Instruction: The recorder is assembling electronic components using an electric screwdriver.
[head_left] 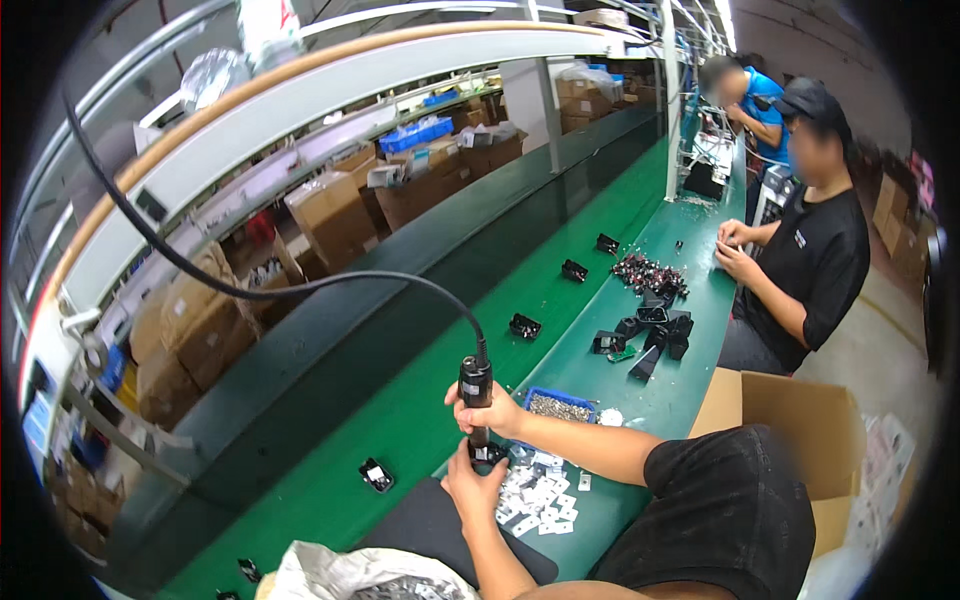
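1. Cardboard boxes (200, 330) crowd the far left, stacked under a long white overhead rail (330, 80), and they hem in that side beyond the belt.
2. Next comes the green conveyor belt (400, 410), running away up the room; small black parts sit on it well apart, one (376, 475) near the bottom, others (524, 326) further along, with open green lying between them.
3. At the lower edge a crumpled bag (340, 575) of small metal pieces sits just beside a dark mat (430, 525).
4. Over the mat's far edge, the left hand (473, 487) is curled around a small black part (487, 453), fingers closed on it, pinning it to the bench.
5. Straight above, the right hand (490, 410) is wrapped tight round a black powered screwdriver (475, 385), held upright with its tip on that part; its black cable (300, 285) loops up and away to the left.
6. Just right of the hands lie scattered white tags (535, 495) and a blue tray (560, 405) of screws, so the room there is tight.
7. Further along the bench, a heap of black housings (650, 330) fills the middle.
8. An open cardboard carton (790, 430) stands at the bench's right edge.
9. Far right, a seated person in black (810, 260) works with both hands at the bench, another person in blue (755, 100) behind.
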